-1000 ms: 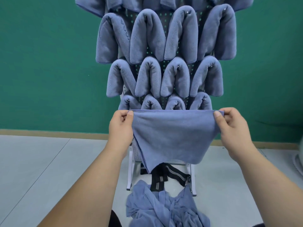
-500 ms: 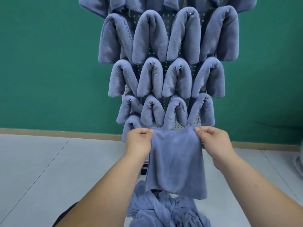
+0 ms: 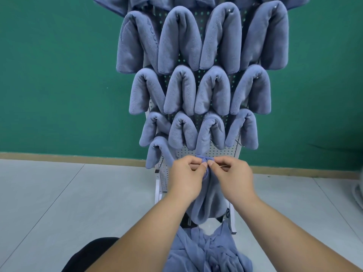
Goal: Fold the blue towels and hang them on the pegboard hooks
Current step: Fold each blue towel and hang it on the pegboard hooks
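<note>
A folded blue towel (image 3: 209,201) hangs in front of the lower part of the white pegboard (image 3: 206,153). My left hand (image 3: 186,178) and my right hand (image 3: 233,177) pinch its bunched top edge together, side by side, close against the board. A thin metal hook shows by my right fingers. Several folded blue towels (image 3: 180,42) hang in rows on the hooks above, and one more (image 3: 157,154) hangs just left of my hands. A loose pile of blue towels (image 3: 208,252) lies below my forearms.
The pegboard stands on a white frame (image 3: 158,193) on a pale tiled floor (image 3: 59,203), in front of a green wall (image 3: 49,75). A dark rounded object (image 3: 94,250) is at the bottom left. A white object shows at the right edge (image 3: 359,189).
My hands have come together from wide apart, folding the spread towel narrow. They moved down and forward, bringing its top edge to the lower pegboard.
</note>
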A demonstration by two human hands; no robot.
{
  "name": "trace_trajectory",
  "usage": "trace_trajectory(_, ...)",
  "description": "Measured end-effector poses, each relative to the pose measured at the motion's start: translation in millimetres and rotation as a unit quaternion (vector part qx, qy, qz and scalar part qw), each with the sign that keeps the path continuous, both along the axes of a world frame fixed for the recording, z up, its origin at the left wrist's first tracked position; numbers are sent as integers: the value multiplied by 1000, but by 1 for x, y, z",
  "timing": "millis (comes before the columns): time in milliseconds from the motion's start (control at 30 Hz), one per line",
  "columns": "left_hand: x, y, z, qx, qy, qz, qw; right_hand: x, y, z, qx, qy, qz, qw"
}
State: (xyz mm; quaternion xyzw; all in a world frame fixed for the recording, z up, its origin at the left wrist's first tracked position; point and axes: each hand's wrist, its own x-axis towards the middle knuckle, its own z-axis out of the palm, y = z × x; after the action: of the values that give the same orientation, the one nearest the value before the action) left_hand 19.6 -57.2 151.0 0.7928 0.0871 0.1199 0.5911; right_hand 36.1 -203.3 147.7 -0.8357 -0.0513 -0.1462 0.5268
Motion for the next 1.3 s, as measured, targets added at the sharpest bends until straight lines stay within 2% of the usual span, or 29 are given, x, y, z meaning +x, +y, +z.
trace_trajectory(333, -3, -7, 11, -144, 44, -46, 988, -5, 3, -2, -119, -60, -8, 991)
trace_trajectory(400, -5, -7, 18, -187, 55, -77, 978, -3, -1, -1, -122, -58, -20, 991)
trace_trajectory(467, -6, -3, 24, -180, 60, -96, 977, 1, -5, 2, -114, -53, -29, 992)
trace_trajectory(533, -4, 4, 23, -120, 54, -88, 987, 4, -10, 5, -106, -52, -33, 992)
trace_trajectory(633, 4, 22, 12, 84, 34, -55, 994, 8, -19, 12, -87, -50, -18, 995)
trace_trajectory(700, 7, 32, 6, 182, 39, -58, 981, 10, -25, 15, -73, -41, 10, 996)
trace_trajectory(800, 10, 41, 1, 278, 60, -74, 956, 12, -33, 20, -55, -36, 33, 997)
trace_trajectory(900, 12, 45, 2, 388, 35, -57, 919, 15, -40, 19, -64, -19, 3, 998)
trace_trajectory(967, 13, 46, 6, 420, -35, -17, 907, 18, -45, 16, -97, 4, -24, 995)
trace_trajectory(1067, 13, 46, 12, 385, -161, 19, 909, 21, -48, 10, -116, 36, -30, 992)
trace_trajectory(1133, 14, 47, 11, 363, -160, 3, 918, 21, -47, 7, -131, 37, -29, 990)
trace_trajectory(1233, 16, 52, 11, 398, -93, -25, 912, 22, -46, 5, -175, 34, -29, 984)
trace_trajectory(1300, 16, 55, 12, 389, -63, -34, 918, 23, -47, 4, -203, 32, -32, 978)
